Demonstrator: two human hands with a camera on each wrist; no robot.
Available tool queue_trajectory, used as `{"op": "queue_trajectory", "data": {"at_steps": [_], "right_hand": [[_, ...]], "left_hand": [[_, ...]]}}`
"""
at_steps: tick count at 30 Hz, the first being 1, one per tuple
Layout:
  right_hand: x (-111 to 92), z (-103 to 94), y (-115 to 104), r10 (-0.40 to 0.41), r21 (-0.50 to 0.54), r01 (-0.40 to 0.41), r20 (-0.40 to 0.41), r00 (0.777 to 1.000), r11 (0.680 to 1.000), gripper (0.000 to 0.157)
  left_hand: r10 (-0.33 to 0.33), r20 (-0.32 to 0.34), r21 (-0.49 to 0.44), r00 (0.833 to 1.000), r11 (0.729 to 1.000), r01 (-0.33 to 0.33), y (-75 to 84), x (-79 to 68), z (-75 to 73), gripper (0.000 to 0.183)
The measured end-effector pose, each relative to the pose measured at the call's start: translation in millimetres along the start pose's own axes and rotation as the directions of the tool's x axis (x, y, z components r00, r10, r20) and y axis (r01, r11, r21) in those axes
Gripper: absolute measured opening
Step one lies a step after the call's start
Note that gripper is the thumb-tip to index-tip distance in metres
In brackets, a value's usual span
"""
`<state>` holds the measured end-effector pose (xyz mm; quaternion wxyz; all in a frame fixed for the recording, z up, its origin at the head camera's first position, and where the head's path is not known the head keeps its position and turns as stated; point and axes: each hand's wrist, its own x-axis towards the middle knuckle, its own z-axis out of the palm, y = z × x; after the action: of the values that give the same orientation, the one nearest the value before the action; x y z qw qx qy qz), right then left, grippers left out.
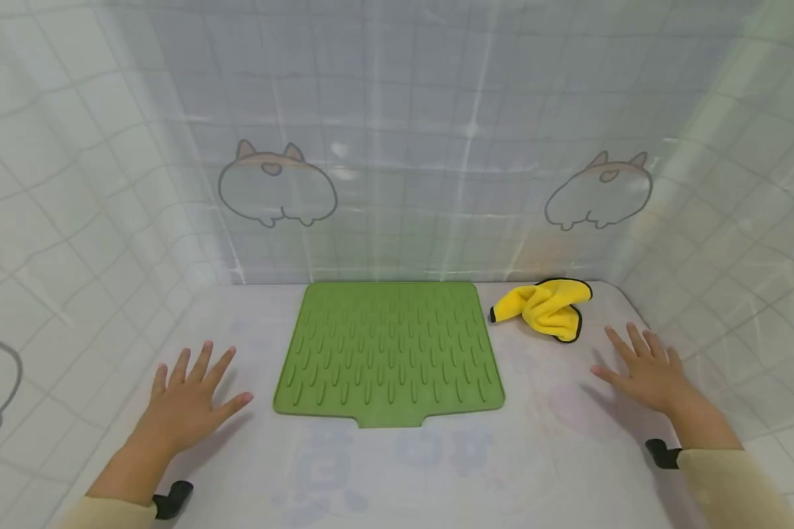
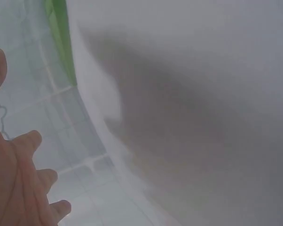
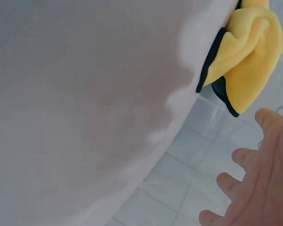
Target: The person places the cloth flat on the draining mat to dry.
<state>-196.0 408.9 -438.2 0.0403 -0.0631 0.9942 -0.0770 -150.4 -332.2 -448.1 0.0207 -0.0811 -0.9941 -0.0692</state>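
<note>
A green mat [image 1: 389, 353] with rows of raised ridges and a tab at its near edge lies flat in the middle of the table. To its right is a crumpled yellow cloth [image 1: 548, 307] with black edging, also seen in the right wrist view as a folded yellow cloth [image 3: 247, 56]. My left hand [image 1: 184, 404] is spread left of the mat, holding nothing. My right hand [image 1: 648, 371] has its fingers spread just right of and nearer than the cloth, not touching it. Both hands cast shadows on the table, palms facing down.
The pale table [image 1: 397, 470] carries faint printed marks. A translucent gridded curtain [image 1: 437, 147] with cartoon animal drawings stands behind it, and similar gridded walls [image 1: 53, 220] close in the left and right sides. Dark straps [image 1: 173, 499] show at both wrists.
</note>
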Motion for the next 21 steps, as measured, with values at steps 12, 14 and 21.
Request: {"op": "queue_trajectory", "data": {"at_steps": [12, 14, 21], "right_hand": [[6.7, 0.6, -12.2, -0.014, 0.021, 0.016, -0.063, 0.998, 1.000, 0.094], [7.0, -0.6, -14.2, -0.017, 0.035, 0.019, -0.067, 0.998, 0.999, 0.094], [5.5, -3.0, -21.2, 0.006, 0.099, 0.001, -0.073, 0.997, 0.995, 0.092]], "left_hand": [[0.022, 0.007, -0.033, 1.000, 0.999, -0.022, 14.4, 9.4, 3.3, 0.090], [0.026, 0.010, -0.036, 1.000, 0.999, -0.025, 17.4, 11.0, 3.1, 0.090], [0.034, 0.027, -0.063, 0.999, 0.997, -0.032, 27.8, 20.7, 4.8, 0.090]]}}
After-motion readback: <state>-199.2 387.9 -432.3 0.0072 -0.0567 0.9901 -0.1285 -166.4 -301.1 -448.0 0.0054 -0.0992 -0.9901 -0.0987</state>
